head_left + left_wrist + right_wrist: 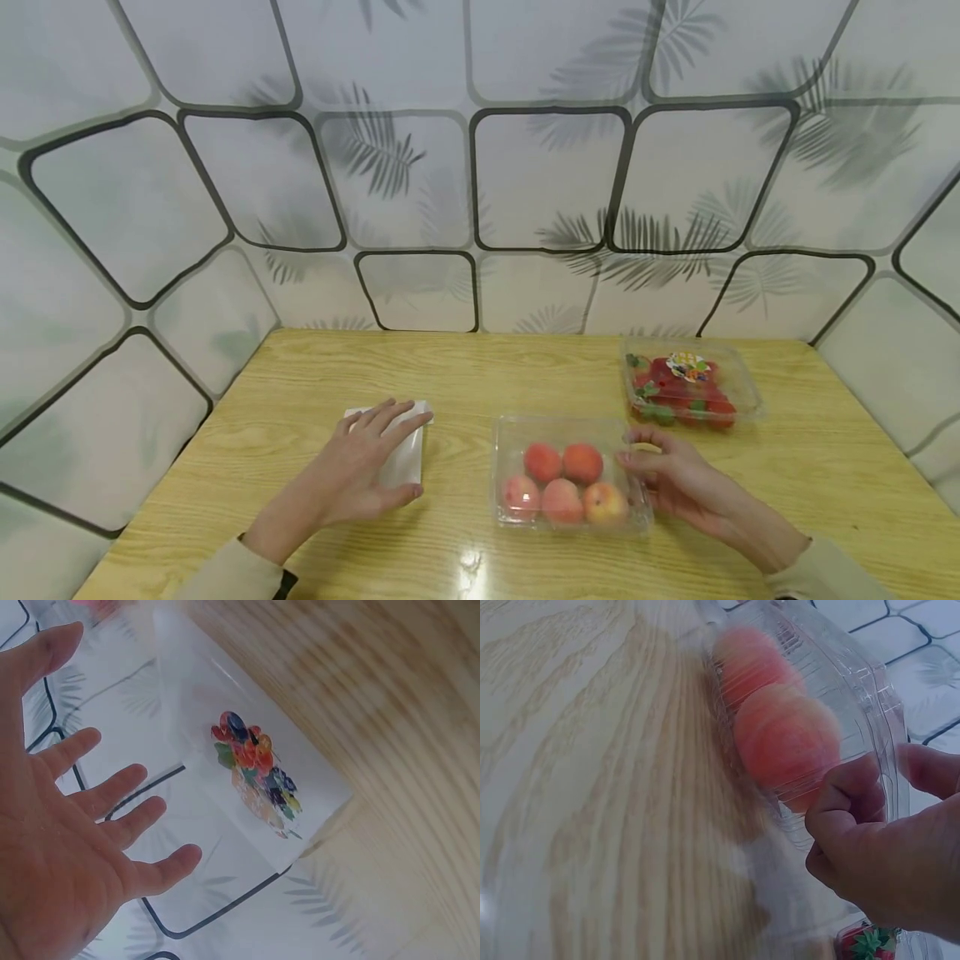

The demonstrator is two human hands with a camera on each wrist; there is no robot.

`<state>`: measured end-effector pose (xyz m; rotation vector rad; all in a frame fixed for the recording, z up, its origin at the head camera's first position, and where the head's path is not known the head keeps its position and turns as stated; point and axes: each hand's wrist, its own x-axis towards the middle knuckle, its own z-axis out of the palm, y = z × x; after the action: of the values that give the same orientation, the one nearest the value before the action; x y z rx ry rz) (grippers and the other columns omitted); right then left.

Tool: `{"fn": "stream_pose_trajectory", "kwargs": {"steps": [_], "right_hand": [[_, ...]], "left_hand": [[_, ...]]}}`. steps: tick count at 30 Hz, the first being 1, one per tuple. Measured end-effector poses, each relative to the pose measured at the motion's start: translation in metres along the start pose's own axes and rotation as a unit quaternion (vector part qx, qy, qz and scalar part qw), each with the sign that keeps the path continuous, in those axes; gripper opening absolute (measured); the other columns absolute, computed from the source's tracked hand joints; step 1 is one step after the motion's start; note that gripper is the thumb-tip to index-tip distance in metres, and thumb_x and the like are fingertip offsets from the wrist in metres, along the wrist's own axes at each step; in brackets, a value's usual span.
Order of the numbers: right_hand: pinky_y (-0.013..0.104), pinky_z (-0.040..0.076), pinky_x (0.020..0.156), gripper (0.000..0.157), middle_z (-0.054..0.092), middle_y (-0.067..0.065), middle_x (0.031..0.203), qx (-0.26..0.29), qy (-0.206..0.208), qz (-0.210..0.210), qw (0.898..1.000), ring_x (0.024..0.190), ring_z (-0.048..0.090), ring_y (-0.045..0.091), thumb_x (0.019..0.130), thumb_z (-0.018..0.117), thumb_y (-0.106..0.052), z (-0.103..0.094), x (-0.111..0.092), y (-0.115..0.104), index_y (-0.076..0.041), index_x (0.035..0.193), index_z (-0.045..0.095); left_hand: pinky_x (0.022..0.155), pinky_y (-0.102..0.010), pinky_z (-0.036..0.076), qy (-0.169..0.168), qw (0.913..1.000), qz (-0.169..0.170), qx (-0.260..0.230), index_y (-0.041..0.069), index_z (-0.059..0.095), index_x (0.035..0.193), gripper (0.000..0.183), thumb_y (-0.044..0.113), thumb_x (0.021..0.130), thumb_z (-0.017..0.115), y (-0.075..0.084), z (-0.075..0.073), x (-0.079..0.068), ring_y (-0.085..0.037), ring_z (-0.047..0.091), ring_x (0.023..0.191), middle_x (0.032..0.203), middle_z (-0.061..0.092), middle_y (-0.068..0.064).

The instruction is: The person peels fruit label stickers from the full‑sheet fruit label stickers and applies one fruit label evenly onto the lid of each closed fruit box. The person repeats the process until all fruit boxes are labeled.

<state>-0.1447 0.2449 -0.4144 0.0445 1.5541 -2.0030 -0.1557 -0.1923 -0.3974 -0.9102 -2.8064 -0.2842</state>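
Observation:
My right hand (pixel 684 483) grips the right edge of a clear plastic box (pixel 501 479) with several peaches (pixel 562 502) in it. In the right wrist view the thumb and curled fingers (pixel 847 799) pinch the box's rim, close to the peaches (pixel 787 735). My left hand (pixel 360 475) is spread over a white sheet (pixel 407 460) on the left of the table, its fingers apart. In the left wrist view the sheet (pixel 202 675) bears a printed picture of coloured fruit (pixel 255 765); the hand (pixel 67 847) holds nothing there.
A second clear box (pixel 738 387), holding strawberries (pixel 652 408) and carrying a round fruit label (pixel 687 367), stands at the back right. The wooden table (pixel 450 367) meets a patterned wall covering (pixel 540 183) at the back and sides.

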Motion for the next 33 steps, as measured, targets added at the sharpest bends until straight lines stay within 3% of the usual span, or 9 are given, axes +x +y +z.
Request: {"fn": "stream_pose_trajectory", "kwargs": {"steps": [5, 10, 16, 20, 25, 28, 31, 33], "right_hand": [[0.026, 0.057, 0.073, 0.039, 0.063, -0.005, 0.096, -0.019, 0.005, 0.015, 1.0, 0.078, 0.061, 0.007, 0.105, 0.058, -0.02, -0.001, -0.001, 0.001, -0.01, 0.131, 0.03], [0.027, 0.056, 0.075, 0.056, 0.064, -0.003, 0.102, -0.053, 0.03, 0.031, 0.998, 0.083, 0.062, 0.008, 0.105, 0.059, -0.027, 0.0, -0.002, 0.0, -0.004, 0.143, 0.024], [0.027, 0.055, 0.069, 0.068, 0.063, 0.0, 0.111, -0.151, 0.079, 0.029, 0.985, 0.086, 0.063, 0.01, 0.105, 0.058, -0.039, 0.004, -0.005, -0.002, -0.001, 0.149, 0.023], [0.032, 0.057, 0.069, 0.066, 0.061, 0.004, 0.111, -0.235, 0.104, 0.0, 0.966, 0.089, 0.063, 0.016, 0.105, 0.058, -0.039, 0.005, -0.01, -0.008, -0.001, 0.149, 0.028], [0.037, 0.058, 0.071, 0.059, 0.058, 0.012, 0.119, -0.326, 0.147, -0.059, 0.932, 0.095, 0.066, 0.018, 0.102, 0.063, -0.036, 0.006, -0.015, -0.017, -0.001, 0.145, 0.041], [0.033, 0.059, 0.073, 0.05, 0.059, 0.013, 0.122, -0.365, 0.157, -0.136, 0.908, 0.097, 0.066, 0.01, 0.101, 0.067, -0.031, 0.007, -0.018, -0.017, -0.003, 0.137, 0.05], [0.028, 0.06, 0.076, 0.038, 0.062, 0.013, 0.125, -0.415, 0.144, -0.249, 0.863, 0.103, 0.064, 0.004, 0.097, 0.072, -0.02, 0.01, -0.019, -0.011, -0.008, 0.131, 0.058], [0.025, 0.059, 0.082, 0.042, 0.064, 0.012, 0.13, -0.46, 0.127, -0.325, 0.816, 0.114, 0.061, 0.0, 0.092, 0.076, -0.012, 0.012, -0.018, -0.006, -0.012, 0.132, 0.061]], "left_hand": [[0.105, -0.066, 0.042, 0.002, 1.0, 0.006, 0.002, 0.023, 0.048, 0.152, 0.081, 0.048, 0.082, 0.079, 0.003, 0.002, 0.0, -0.04, 0.048, 0.142, 0.153, 0.052, -0.012], [0.099, -0.069, 0.046, 0.012, 0.9997, -0.014, -0.018, 0.021, 0.048, 0.152, 0.075, 0.043, 0.087, 0.077, -0.004, 0.0, -0.001, -0.04, 0.051, 0.139, 0.152, 0.052, -0.013], [0.085, -0.061, 0.055, 0.04, 0.9937, -0.087, -0.059, 0.012, 0.048, 0.151, 0.067, 0.03, 0.093, 0.075, -0.027, -0.008, -0.004, -0.046, 0.062, 0.121, 0.149, 0.053, -0.021], [0.086, -0.06, 0.056, 0.029, 0.9877, -0.135, -0.074, 0.004, 0.046, 0.151, 0.065, 0.027, 0.096, 0.071, -0.044, -0.014, -0.009, -0.05, 0.058, 0.123, 0.15, 0.049, -0.026], [0.096, -0.067, 0.05, 0.002, 0.9769, -0.184, -0.108, -0.001, 0.042, 0.152, 0.064, 0.026, 0.099, 0.067, -0.059, -0.017, -0.017, -0.055, 0.05, 0.13, 0.152, 0.044, -0.031], [0.097, -0.065, 0.051, -0.022, 0.9625, -0.228, -0.145, -0.003, 0.04, 0.153, 0.066, 0.029, 0.101, 0.064, -0.064, -0.018, -0.021, -0.054, 0.052, 0.129, 0.149, 0.045, -0.033], [0.091, -0.056, 0.056, -0.045, 0.9407, -0.282, -0.183, -0.007, 0.039, 0.152, 0.069, 0.035, 0.102, 0.061, -0.067, -0.019, -0.022, -0.05, 0.059, 0.122, 0.142, 0.051, -0.035], [0.086, -0.05, 0.059, -0.063, 0.9246, -0.317, -0.202, -0.01, 0.041, 0.149, 0.071, 0.04, 0.103, 0.058, -0.068, -0.021, -0.022, -0.045, 0.065, 0.114, 0.137, 0.056, -0.035]]}}
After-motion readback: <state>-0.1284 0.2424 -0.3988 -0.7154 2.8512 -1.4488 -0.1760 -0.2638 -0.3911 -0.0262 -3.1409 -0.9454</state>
